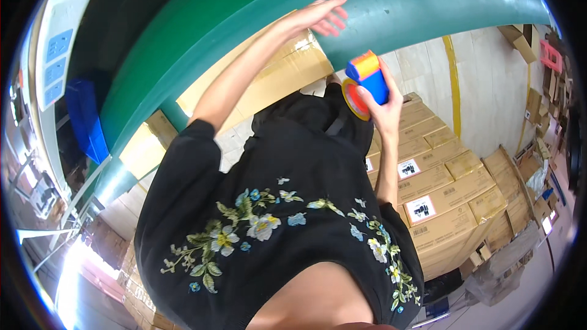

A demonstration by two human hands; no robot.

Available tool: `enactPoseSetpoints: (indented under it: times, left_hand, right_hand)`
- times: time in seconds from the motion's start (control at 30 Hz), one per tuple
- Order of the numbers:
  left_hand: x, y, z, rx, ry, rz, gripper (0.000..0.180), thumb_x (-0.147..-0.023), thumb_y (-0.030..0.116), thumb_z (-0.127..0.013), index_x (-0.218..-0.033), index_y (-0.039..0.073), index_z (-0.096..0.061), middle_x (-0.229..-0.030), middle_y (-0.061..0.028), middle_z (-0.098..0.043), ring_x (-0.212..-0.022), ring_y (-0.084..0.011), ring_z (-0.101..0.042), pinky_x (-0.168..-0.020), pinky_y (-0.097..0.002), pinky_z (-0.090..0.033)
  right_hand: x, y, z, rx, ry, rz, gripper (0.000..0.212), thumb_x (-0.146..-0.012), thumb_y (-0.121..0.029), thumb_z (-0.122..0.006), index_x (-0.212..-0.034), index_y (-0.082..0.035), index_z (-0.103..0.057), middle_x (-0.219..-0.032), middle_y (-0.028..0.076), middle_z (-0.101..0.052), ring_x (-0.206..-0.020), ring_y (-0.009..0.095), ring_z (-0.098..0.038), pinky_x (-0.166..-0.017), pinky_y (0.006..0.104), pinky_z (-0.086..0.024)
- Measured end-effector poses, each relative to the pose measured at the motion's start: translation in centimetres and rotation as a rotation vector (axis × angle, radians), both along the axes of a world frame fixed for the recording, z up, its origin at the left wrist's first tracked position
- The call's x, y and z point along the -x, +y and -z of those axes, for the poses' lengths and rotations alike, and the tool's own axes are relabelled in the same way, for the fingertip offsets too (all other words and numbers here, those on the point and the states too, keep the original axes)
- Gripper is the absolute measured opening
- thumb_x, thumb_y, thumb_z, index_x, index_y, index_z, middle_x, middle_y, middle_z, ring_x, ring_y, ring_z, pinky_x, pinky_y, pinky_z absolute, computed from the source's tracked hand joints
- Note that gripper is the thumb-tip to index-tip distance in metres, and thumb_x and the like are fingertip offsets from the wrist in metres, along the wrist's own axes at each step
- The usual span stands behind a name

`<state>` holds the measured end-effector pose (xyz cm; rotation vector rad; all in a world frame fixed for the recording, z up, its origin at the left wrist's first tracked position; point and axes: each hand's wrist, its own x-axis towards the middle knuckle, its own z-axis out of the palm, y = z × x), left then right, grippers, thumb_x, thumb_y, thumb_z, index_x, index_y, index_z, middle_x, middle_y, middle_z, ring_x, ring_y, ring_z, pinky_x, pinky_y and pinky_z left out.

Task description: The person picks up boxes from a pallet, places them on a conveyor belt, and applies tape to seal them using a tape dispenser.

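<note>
My right hand (385, 95) is wrapped round a blue and orange tape dispenser (374, 85), which carries a roll of tape (353, 99) with a red core. It is held up in front of me, right of the carton. My left hand (323, 17) is stretched out with its fingers apart and holds nothing. It is over the far end of a brown cardboard carton (275, 79), which lies on the green conveyor belt (391, 9) at its near edge. Strips of clear tape shine on the carton's far end. Part of the carton is hidden by my left forearm.
Stacked brown cartons (437, 177) with labels stand close on my right. Another carton (147, 143) lies farther left along the belt, near a blue bin (85, 119). A yellow line (452, 85) runs over the tiled floor. A pink plastic stool (550, 56) is at the far right.
</note>
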<state>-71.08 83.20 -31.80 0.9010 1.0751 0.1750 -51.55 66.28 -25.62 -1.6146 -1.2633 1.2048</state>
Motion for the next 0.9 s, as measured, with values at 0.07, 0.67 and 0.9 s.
enactPoseSetpoints:
  times: [0.07, 0.67, 0.9]
  left_hand:
    - [1.8, -2.9, -1.8, 0.15, -0.065, -0.014, 0.054, -0.091, 0.052, -0.046, -0.109, 0.003, -0.059, -0.097, -0.0108, -0.066, -0.083, -0.0154, -0.065, -0.072, -0.0259, -0.052]
    - [6.5, -7.5, -0.1, 0.371, -0.528, -0.13, 0.029, -0.087, 0.017, -0.063, -0.111, 0.002, -0.058, -0.107, -0.0066, -0.062, -0.099, -0.0142, -0.059, -0.085, -0.0276, -0.047]
    - [5.0, -7.7, 1.5, -0.099, 0.042, -0.105, 0.02, -0.078, -0.001, -0.062, -0.098, 0.002, -0.063, -0.089, -0.0073, -0.066, -0.081, -0.012, -0.061, -0.075, -0.026, -0.048]
  right_hand:
    - [2.0, 0.4, -0.5, -0.111, -0.061, -0.045, 0.071, -0.069, -0.019, -0.078, -0.13, 0.001, -0.047, -0.118, 0.018, -0.06, -0.105, 0.021, -0.059, -0.091, 0.0322, -0.045]
    - [5.8, -0.9, 1.0, -0.339, -0.282, -0.122, 0.071, -0.063, -0.027, -0.081, -0.126, -0.008, -0.054, -0.075, 0.014, -0.062, -0.063, 0.024, -0.062, -0.06, 0.0332, -0.05]
    - [6.1, -1.0, 1.2, -0.15, -0.376, -0.222, 0.071, -0.066, -0.025, -0.079, -0.13, -0.011, -0.052, -0.079, 0.016, -0.063, -0.068, 0.027, -0.064, -0.063, 0.0361, -0.05]
